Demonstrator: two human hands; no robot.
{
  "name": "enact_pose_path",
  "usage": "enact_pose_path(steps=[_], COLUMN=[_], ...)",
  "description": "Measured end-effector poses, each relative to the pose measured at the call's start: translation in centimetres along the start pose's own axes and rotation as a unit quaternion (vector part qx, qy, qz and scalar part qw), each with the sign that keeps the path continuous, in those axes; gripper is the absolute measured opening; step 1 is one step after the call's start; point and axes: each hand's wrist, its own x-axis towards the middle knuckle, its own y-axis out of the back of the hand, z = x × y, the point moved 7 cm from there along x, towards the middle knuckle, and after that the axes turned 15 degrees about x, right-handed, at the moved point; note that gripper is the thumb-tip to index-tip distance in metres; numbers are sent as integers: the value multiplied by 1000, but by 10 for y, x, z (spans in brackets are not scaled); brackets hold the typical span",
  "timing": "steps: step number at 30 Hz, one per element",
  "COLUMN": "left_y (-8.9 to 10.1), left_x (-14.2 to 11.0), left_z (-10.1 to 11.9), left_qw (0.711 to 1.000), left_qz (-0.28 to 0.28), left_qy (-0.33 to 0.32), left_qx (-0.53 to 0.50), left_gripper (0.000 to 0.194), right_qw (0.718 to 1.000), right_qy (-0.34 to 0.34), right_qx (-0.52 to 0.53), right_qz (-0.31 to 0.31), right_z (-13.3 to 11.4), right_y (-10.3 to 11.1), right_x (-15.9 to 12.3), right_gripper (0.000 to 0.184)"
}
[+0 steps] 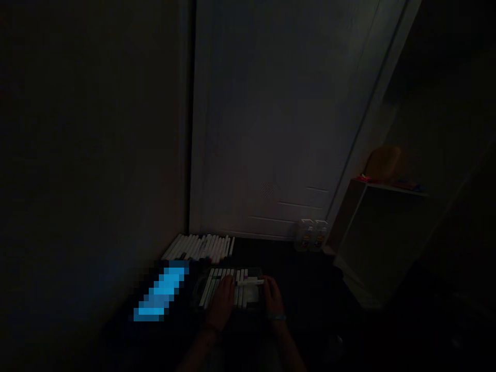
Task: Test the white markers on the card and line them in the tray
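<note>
Near the table's near edge, the right hand (273,294) pinches the light end of a pen (251,282), and at this wrist there is a band (276,316). The left hand (222,299) has its fingers close together over the tray (256,269); the pen's dark end is just beside them, but I cannot tell if they grip it. The pen lies crosswise above the tray, between both hands, while the tray pens (207,290) stand side by side, lengthwise.

With so little light, a pen could be put in the wrong place or crooked. If the left fingers press sideways, the tray pens may slide out of line; if the right pinch is loose, the pen may drop and roll on the table (267,253).

The table is dark, so its edges are hard to see. Toward its left edge a blue patch (163,292) glows, too coarse to name. Loose pens (197,248) lie in a row at the far left corner, and two clear packs (312,235) stand near the far right corner. Behind is a pale door (271,129), and at right a shelf (349,206) bears an orange thing (383,163).
</note>
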Motion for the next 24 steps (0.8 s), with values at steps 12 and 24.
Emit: enact_pose_path(steps=[12, 24], left_y=[28, 36], left_x=[7, 7], left_z=[18, 23], left_qw=[996, 995], left_qz=[-27, -33], left_qy=[9, 35], left_qx=[-79, -82], left_gripper=[24, 21], right_qw=[1000, 999], right_qy=[0, -30], right_qx=[-3, 16], right_qz=[-5, -6], right_z=[7, 4], right_y=[2, 1], right_x=[2, 4], right_gripper=[30, 32])
